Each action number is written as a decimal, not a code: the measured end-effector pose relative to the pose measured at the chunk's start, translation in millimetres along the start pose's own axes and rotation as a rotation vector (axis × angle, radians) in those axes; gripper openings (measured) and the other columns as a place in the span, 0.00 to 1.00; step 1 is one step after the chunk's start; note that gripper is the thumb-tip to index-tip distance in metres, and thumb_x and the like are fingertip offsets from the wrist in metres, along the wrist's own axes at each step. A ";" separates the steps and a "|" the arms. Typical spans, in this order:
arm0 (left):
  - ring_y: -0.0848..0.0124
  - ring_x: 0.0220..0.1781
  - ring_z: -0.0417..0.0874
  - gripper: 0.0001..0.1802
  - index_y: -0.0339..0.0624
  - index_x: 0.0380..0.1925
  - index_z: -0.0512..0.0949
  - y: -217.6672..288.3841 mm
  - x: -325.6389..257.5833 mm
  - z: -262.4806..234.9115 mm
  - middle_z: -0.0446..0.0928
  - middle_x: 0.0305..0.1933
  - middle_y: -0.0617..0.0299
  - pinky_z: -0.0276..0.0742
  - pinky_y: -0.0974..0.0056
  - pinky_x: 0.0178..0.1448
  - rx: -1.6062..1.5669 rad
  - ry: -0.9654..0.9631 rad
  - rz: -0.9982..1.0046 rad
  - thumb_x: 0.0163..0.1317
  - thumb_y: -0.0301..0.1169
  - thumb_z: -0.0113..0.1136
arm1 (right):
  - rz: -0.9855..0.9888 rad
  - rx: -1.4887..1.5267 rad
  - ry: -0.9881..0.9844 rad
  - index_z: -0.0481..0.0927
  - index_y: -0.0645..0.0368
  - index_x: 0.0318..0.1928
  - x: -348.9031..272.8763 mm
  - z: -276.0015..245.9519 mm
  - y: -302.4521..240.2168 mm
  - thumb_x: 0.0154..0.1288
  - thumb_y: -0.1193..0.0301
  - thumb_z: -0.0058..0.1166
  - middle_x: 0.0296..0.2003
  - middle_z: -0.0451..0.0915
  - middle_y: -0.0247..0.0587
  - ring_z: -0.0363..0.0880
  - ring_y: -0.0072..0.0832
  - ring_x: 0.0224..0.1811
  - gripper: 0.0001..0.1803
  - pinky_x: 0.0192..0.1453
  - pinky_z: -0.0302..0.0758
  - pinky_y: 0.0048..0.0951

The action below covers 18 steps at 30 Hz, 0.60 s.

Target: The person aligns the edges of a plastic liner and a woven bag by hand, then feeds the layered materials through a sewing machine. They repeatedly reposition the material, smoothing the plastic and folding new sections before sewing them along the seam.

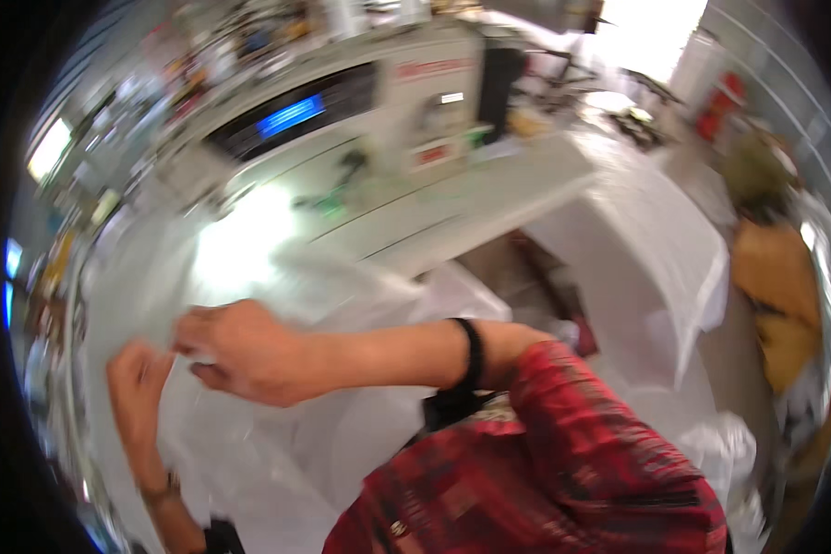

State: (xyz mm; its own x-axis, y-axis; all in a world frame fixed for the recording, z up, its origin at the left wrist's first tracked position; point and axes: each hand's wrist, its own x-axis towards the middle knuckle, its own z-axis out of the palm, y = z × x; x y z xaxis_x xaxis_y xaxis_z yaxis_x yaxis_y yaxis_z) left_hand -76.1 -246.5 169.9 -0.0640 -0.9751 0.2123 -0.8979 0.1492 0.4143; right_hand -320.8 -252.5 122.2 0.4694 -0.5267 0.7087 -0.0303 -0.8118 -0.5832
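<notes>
At the left, both my hands are close together over a thin white sheet (222,443), which spreads under a bright lamp and down my front. My left hand (137,380) is raised, its fingers curled in, a band at its wrist. Reaching across from the right, my right hand (240,351) has its fingers and thumb bent together close to the left fingertips. Motion smears both hands, and whatever is between the fingers is hidden. Beyond the sheet is a sewing machine (406,83) with a lit blue display (291,115).
The machine's pale table (471,208) extends to the right, with another white sheet (637,240) hanging over its end. A small green item (328,203) lies by the needle area. At the right sits a person in orange-brown clothing (776,286). A crumpled clear plastic bag (720,448) is low right.
</notes>
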 end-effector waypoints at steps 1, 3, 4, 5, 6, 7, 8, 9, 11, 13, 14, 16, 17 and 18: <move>0.76 0.29 0.62 0.11 0.37 0.25 0.70 -2.2 -2.8 2.8 0.63 0.26 0.67 0.60 0.67 0.33 0.081 -0.018 -0.056 0.60 0.25 0.63 | 0.008 -0.095 0.068 0.70 0.64 0.48 3.3 -10.5 6.6 0.54 0.74 0.60 0.42 0.77 0.52 0.79 0.51 0.38 0.21 0.40 0.76 0.44; 0.74 0.31 0.64 0.08 0.36 0.28 0.71 -1.2 -11.4 8.7 0.66 0.29 0.64 0.63 0.66 0.36 0.126 -0.060 -0.103 0.60 0.24 0.62 | -0.018 -0.221 -0.066 0.65 0.66 0.58 9.8 -15.4 20.4 0.52 0.75 0.58 0.48 0.75 0.54 0.80 0.49 0.39 0.31 0.42 0.76 0.43; 0.73 0.32 0.65 0.07 0.36 0.29 0.71 2.2 -15.3 11.8 0.68 0.31 0.63 0.65 0.65 0.37 0.086 -0.105 -0.136 0.60 0.23 0.61 | -0.050 -0.285 -0.178 0.65 0.65 0.59 11.9 -9.5 26.1 0.52 0.75 0.58 0.49 0.75 0.53 0.81 0.48 0.39 0.32 0.42 0.76 0.44; 0.72 0.33 0.67 0.06 0.36 0.30 0.72 6.6 -18.9 15.2 0.69 0.32 0.62 0.66 0.65 0.39 0.014 -0.124 -0.081 0.61 0.23 0.60 | -0.087 -0.290 -0.258 0.65 0.65 0.60 13.8 -2.4 32.8 0.52 0.75 0.58 0.49 0.75 0.53 0.82 0.47 0.40 0.33 0.43 0.76 0.44; 0.72 0.32 0.67 0.04 0.35 0.31 0.73 12.5 -20.2 18.0 0.70 0.31 0.60 0.67 0.66 0.38 -0.022 -0.132 0.007 0.63 0.23 0.58 | -0.135 -0.302 -0.349 0.67 0.65 0.58 15.1 8.4 38.0 0.53 0.74 0.59 0.46 0.77 0.51 0.82 0.46 0.39 0.31 0.42 0.76 0.44; 0.72 0.32 0.67 0.03 0.34 0.32 0.73 18.6 -21.3 21.1 0.70 0.31 0.58 0.68 0.66 0.36 -0.038 -0.139 0.081 0.65 0.22 0.56 | -0.113 -0.334 -0.390 0.69 0.64 0.56 16.3 19.9 43.4 0.53 0.73 0.59 0.43 0.78 0.50 0.83 0.45 0.39 0.28 0.42 0.76 0.44; 0.66 0.34 0.71 0.06 0.32 0.37 0.78 24.6 -33.4 19.3 0.75 0.35 0.49 0.70 0.64 0.39 0.057 -0.159 0.119 0.66 0.24 0.55 | -0.151 -0.343 -0.432 0.72 0.64 0.53 16.2 31.7 47.8 0.54 0.72 0.60 0.38 0.80 0.48 0.83 0.44 0.38 0.25 0.41 0.76 0.43; 0.66 0.34 0.71 0.06 0.32 0.37 0.78 30.9 -41.5 19.4 0.75 0.35 0.49 0.70 0.64 0.39 0.051 -0.164 0.129 0.66 0.24 0.55 | -0.112 -0.302 -0.446 0.76 0.64 0.45 15.8 43.0 51.7 0.54 0.70 0.60 0.31 0.79 0.45 0.83 0.44 0.35 0.18 0.38 0.75 0.42; 0.61 0.33 0.74 0.07 0.31 0.36 0.79 44.2 -56.3 17.1 0.75 0.33 0.46 0.72 0.59 0.40 0.078 -0.070 0.116 0.67 0.25 0.55 | -0.099 -0.268 -0.456 0.79 0.63 0.36 11.6 60.8 57.9 0.54 0.68 0.60 0.24 0.79 0.42 0.83 0.43 0.33 0.12 0.36 0.75 0.42; 0.58 0.35 0.76 0.08 0.32 0.37 0.79 57.3 -68.0 14.3 0.77 0.35 0.46 0.73 0.57 0.42 0.272 -0.049 0.155 0.68 0.27 0.55 | -0.093 -0.310 -0.458 0.77 0.61 0.21 10.9 74.7 62.0 0.49 0.69 0.60 0.16 0.74 0.41 0.80 0.43 0.25 0.09 0.30 0.72 0.42; 0.54 0.38 0.79 0.09 0.33 0.38 0.80 63.8 -71.8 14.8 0.79 0.37 0.46 0.74 0.54 0.43 0.465 -0.026 0.189 0.70 0.29 0.54 | -0.122 -0.297 -0.402 0.77 0.61 0.21 12.6 80.5 63.8 0.49 0.69 0.60 0.16 0.74 0.41 0.80 0.43 0.25 0.09 0.30 0.72 0.42; 0.52 0.41 0.80 0.10 0.33 0.39 0.80 76.9 -102.2 23.7 0.80 0.39 0.46 0.75 0.53 0.46 0.438 0.158 0.327 0.70 0.30 0.54 | -0.086 -0.115 -0.172 0.73 0.59 0.15 22.0 95.1 64.4 0.43 0.71 0.58 0.13 0.71 0.45 0.75 0.43 0.19 0.09 0.27 0.70 0.42; 0.50 0.44 0.81 0.11 0.33 0.41 0.81 82.5 -117.2 31.5 0.81 0.41 0.47 0.75 0.53 0.48 0.406 0.345 0.462 0.70 0.31 0.54 | -0.124 -0.146 -0.169 0.70 0.60 0.15 28.1 104.2 62.2 0.39 0.73 0.56 0.10 0.66 0.47 0.68 0.47 0.15 0.08 0.25 0.65 0.43; 0.49 0.44 0.81 0.12 0.33 0.43 0.80 84.8 -129.5 38.5 0.81 0.41 0.47 0.76 0.53 0.49 0.357 0.118 0.383 0.70 0.30 0.53 | -0.060 -0.125 -0.226 0.70 0.60 0.15 31.6 112.0 60.7 0.39 0.73 0.56 0.10 0.66 0.47 0.68 0.47 0.15 0.08 0.25 0.65 0.43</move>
State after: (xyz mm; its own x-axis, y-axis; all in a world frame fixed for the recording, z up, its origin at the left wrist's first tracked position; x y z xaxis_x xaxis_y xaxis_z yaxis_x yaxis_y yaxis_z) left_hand -160.7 -114.0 143.4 -0.3851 -0.8338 0.3956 -0.9135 0.4055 -0.0346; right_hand -209.0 -290.2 64.7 0.6584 -0.4182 0.6258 -0.0987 -0.8722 -0.4790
